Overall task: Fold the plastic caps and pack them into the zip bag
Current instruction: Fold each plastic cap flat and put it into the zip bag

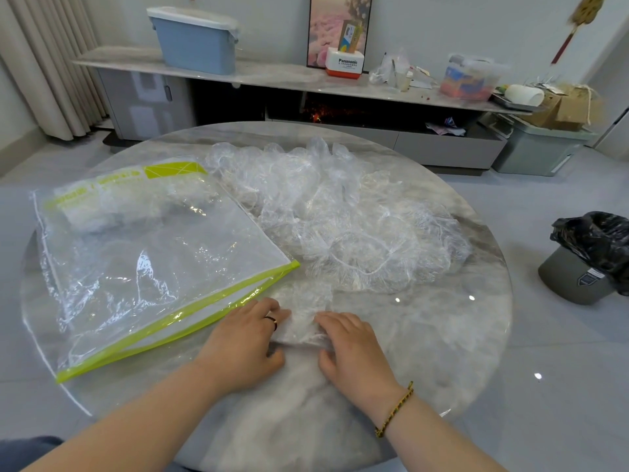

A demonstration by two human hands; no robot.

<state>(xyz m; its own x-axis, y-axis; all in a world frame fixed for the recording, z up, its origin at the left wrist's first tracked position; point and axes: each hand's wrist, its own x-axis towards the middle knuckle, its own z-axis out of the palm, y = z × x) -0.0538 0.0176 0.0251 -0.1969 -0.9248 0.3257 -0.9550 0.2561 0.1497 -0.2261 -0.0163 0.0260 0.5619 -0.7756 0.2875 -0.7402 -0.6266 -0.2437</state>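
A heap of clear crinkled plastic caps (340,212) lies across the middle and right of the round marble table (459,335). To its left rests a clear zip bag (146,267) with a lime-green zip edge, with some folded caps inside at its far end. One flattened cap (301,311) lies at the table's near side. My left hand (243,342) and my right hand (354,349) hold this cap between them, fingers on top and thumbs curled at its near edge.
A grey bin with a black liner (585,257) stands on the floor to the right. Behind the table runs a low cabinet (272,80) carrying a blue box (197,42), a Panasonic box and clutter.
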